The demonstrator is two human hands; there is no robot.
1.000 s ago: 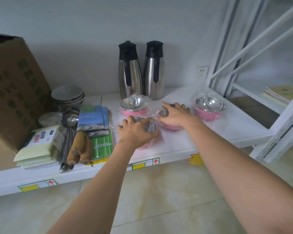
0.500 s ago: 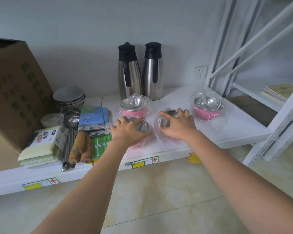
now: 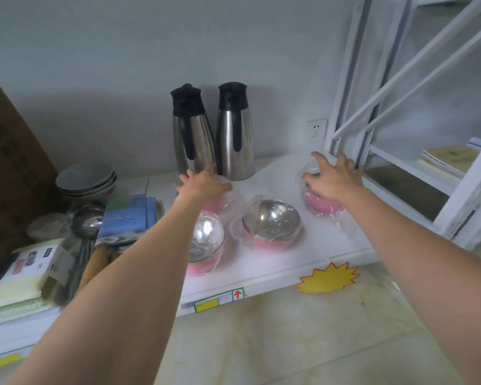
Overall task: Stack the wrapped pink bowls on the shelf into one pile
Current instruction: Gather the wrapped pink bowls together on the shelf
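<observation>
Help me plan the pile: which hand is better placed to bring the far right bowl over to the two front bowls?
Right. The right hand already rests on the far right bowl, while the left hand is on the back bowl by the flasks, farther away.

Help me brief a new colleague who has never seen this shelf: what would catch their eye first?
Two bare arms reach in, the left hand over a wrapped pink bowl at the back and the right hand over another at the far right. Between them, near the shelf front, two more wrapped pink bowls show shiny steel insides. Behind stand two steel jugs with black tops.
</observation>
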